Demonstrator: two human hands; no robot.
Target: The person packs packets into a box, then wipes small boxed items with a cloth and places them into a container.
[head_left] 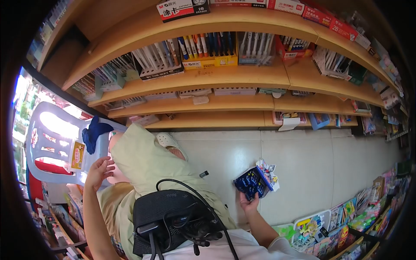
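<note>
My right hand grips the lower edge of an open box of dark blue packets, held over the tiled floor. A torn, crumpled white and coloured flap sticks out at the box's right side. At the left, my left hand is bare, its fingers apart, beside a pale blue plastic chair. A dark blue cloth lies on the chair, just above that hand. A yellow packet is also on the chair.
Wooden shelves with pen boxes curve across the top. Light grey floor tiles lie below them. Colourful goods and a white-rimmed basket stand at the lower right. A black bag with cables rests on my lap.
</note>
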